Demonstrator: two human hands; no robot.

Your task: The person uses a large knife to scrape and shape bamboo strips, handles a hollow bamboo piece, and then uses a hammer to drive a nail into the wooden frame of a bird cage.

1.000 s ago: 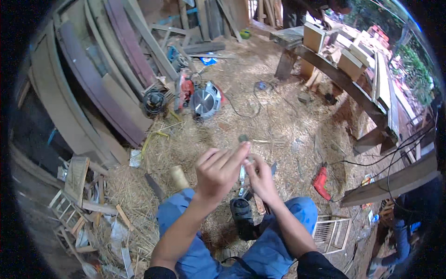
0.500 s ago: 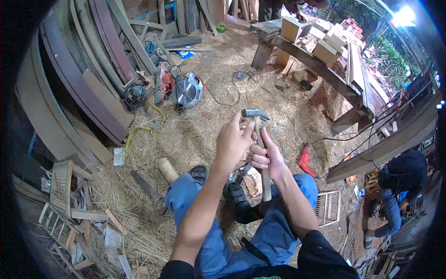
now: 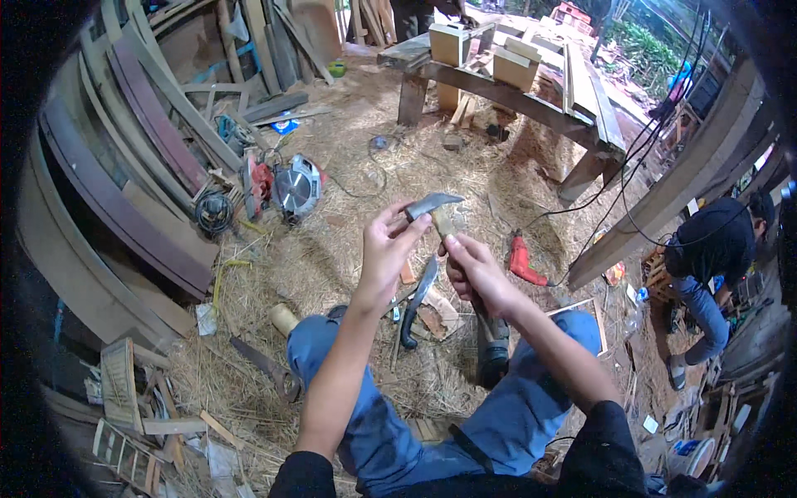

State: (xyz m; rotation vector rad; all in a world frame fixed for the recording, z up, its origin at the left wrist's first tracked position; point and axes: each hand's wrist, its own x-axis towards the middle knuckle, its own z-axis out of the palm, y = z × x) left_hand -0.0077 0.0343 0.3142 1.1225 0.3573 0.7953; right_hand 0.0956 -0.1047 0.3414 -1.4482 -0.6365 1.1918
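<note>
A claw hammer (image 3: 433,204) is held up above my knees, its metal head at the top and its wooden handle slanting down to the right. My left hand (image 3: 387,256) pinches it where the head's striking end meets the pale top of the handle. Below the head, my right hand (image 3: 477,272) is wrapped round the handle, hiding part of it. On the ground beneath lies a knife (image 3: 423,290) with a black grip, beside a flat piece of wood (image 3: 442,318).
A circular saw (image 3: 297,189) and a red power drill (image 3: 525,261) lie on the straw-strewn ground. A handsaw (image 3: 264,365) is by my left knee. Curved boards (image 3: 116,191) lean at left; a workbench (image 3: 523,101) stands far right. Another person (image 3: 710,249) crouches at right.
The hammer has turned, its claw now pointing up and right. The view has shifted, and the knife on the ground shows more fully below my hands.
</note>
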